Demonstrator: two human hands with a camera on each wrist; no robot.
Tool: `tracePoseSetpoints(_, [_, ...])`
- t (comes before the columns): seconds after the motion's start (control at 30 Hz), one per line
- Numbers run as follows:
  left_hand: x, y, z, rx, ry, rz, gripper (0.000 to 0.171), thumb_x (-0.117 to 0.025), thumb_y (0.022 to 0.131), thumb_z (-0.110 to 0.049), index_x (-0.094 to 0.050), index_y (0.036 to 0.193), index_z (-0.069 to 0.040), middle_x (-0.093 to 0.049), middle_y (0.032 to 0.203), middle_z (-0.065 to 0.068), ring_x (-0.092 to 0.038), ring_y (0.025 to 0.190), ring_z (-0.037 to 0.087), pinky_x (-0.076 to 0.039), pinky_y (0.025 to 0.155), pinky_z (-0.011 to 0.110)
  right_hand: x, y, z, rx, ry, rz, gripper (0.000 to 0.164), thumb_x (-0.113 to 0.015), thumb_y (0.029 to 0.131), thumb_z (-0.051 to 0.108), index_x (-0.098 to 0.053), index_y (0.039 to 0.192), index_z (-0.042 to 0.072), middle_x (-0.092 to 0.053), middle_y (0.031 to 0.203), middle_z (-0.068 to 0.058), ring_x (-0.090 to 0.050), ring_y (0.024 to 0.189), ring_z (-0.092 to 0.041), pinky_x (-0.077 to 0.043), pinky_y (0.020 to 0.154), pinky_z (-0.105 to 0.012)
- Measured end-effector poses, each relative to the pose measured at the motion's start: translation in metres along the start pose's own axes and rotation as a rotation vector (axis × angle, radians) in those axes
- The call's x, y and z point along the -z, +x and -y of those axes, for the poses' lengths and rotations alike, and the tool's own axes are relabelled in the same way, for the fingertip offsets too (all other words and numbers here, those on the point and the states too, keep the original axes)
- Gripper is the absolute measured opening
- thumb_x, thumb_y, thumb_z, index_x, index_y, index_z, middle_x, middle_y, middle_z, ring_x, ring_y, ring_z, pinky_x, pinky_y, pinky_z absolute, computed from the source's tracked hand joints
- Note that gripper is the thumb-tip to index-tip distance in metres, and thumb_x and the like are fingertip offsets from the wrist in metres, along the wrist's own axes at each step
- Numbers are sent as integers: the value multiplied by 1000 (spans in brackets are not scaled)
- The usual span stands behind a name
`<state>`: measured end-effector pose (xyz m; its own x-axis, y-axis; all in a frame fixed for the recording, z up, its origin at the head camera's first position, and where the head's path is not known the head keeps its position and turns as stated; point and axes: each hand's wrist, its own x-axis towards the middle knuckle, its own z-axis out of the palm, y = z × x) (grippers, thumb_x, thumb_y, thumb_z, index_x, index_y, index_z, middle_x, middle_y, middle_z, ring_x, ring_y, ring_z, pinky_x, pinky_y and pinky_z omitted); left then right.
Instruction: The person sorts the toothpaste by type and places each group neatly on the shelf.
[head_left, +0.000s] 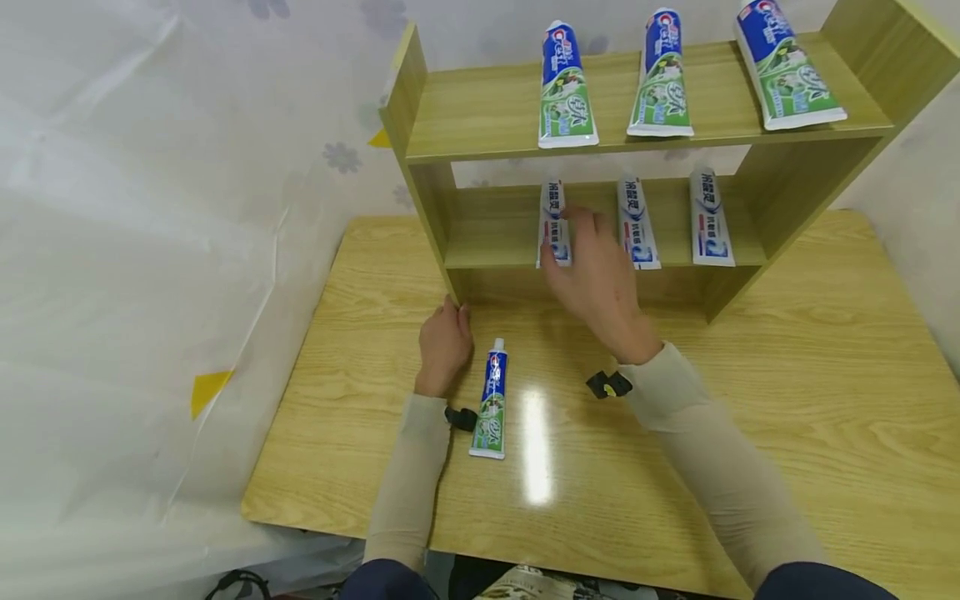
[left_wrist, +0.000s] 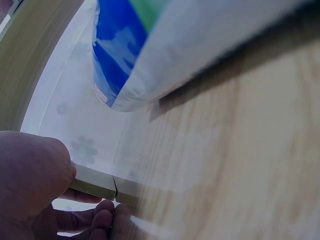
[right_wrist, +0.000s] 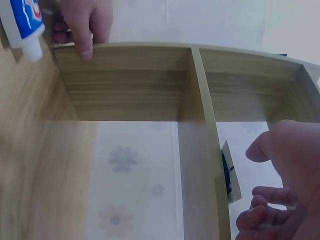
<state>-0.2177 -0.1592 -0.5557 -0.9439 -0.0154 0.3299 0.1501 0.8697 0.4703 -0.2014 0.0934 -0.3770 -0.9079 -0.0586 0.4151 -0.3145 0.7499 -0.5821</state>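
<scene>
My left hand [head_left: 446, 340] grips the lower front corner of a wooden shelf rack [head_left: 480, 112] at its left side panel; in the left wrist view, thumb and fingers lie on either side of the panel. My right hand [head_left: 596, 275] reaches to the rack's lower board, over the leftmost white toothpaste tube [head_left: 552, 204]. The right wrist view shows that tube's end [right_wrist: 231, 172] apart from the thumb and loosely bent fingers. Two more white tubes, one in the middle [head_left: 635, 218] and one at right [head_left: 709, 217], lie on the same board.
Three blue-green toothpaste tubes, left [head_left: 567, 100], middle [head_left: 662, 92] and right [head_left: 791, 75], lie on the upper board. Another blue-green tube [head_left: 491, 400] lies on the wooden table [head_left: 825, 400] beside my left wrist. A plastic-covered wall [head_left: 150, 250] stands at left.
</scene>
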Motion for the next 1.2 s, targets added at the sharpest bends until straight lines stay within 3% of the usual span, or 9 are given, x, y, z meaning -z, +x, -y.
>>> tracePoseSetpoints(0.17, [6, -1, -5, -18, 32, -11, 38, -40, 118, -33, -60, 104, -3, -64, 77, 16, -64, 64, 35, -49, 58, 51, -1, -24, 0, 76, 33, -21, 49, -68, 106, 25, -56, 145, -1, -66, 112, -19, -57, 81, -27, -46, 61, -36])
tracePoseSetpoints(0.3, [14, -3, -13, -12, 34, 20, 37, -41, 118, -30, -60, 106, -1, -65, 78, 17, -65, 66, 36, -50, 59, 53, -6, -43, -5, 153, 68, -14, 44, -69, 105, 20, -59, 142, -1, -61, 95, -12, -52, 73, -22, -41, 60, -32])
tracePoseSetpoints(0.4, [14, -2, -12, 10, 7, 48, 38, -40, 119, -31, -60, 109, 0, -64, 79, 17, -63, 66, 36, -49, 59, 51, -13, -57, -10, 232, 94, 52, 42, -70, 104, 17, -62, 141, 0, -62, 90, -9, -49, 69, -18, -40, 59, -29])
tracePoseSetpoints(0.5, [-3, 1, 4, 5, 18, 33, 40, -38, 119, -35, -59, 109, -1, -62, 79, 16, -62, 66, 36, -48, 59, 49, -24, -70, -14, 255, 112, 172, 41, -70, 103, 16, -63, 141, 2, -63, 90, -6, -49, 69, -15, -42, 60, -27])
tracePoseSetpoints(0.6, [-2, 2, 3, 2, 38, 43, 40, -40, 118, -33, -60, 110, 0, -66, 82, 19, -67, 70, 40, -54, 64, 53, -37, -81, -17, 184, 115, 294, 42, -70, 104, 19, -62, 144, 7, -63, 89, -1, -50, 68, -12, -44, 61, -27])
tracePoseSetpoints(0.67, [-9, 2, 9, -9, 40, 23, 41, -39, 118, -35, -60, 108, 0, -66, 81, 19, -67, 71, 42, -54, 64, 55, -44, -87, -17, 126, 120, 363, 43, -70, 105, 22, -60, 146, 10, -62, 88, 2, -52, 67, -12, -46, 61, -28])
tracePoseSetpoints(0.77, [-9, 2, 9, -12, 45, 16, 39, -41, 118, -34, -60, 108, -2, -66, 81, 19, -68, 71, 41, -54, 64, 55, -55, -93, -18, 85, 125, 413, 44, -69, 106, 22, -59, 147, 12, -62, 87, 3, -52, 65, -11, -47, 60, -29])
tracePoseSetpoints(0.83, [-16, 3, 16, -4, 48, 20, 40, -39, 118, -35, -60, 109, -2, -66, 81, 20, -68, 71, 43, -54, 65, 56, -62, -97, -18, 69, 122, 423, 44, -70, 105, 22, -60, 146, 11, -62, 85, 3, -52, 63, -11, -47, 58, -29])
tracePoseSetpoints(1.2, [-19, 5, 19, -21, 66, 8, 42, -38, 119, -36, -60, 110, -1, -68, 84, 22, -70, 73, 46, -55, 66, 58, -90, -122, 0, -146, 108, 455, 67, -74, 104, 39, -48, 153, 3, -62, 68, 3, -53, 52, -12, -40, 47, -29])
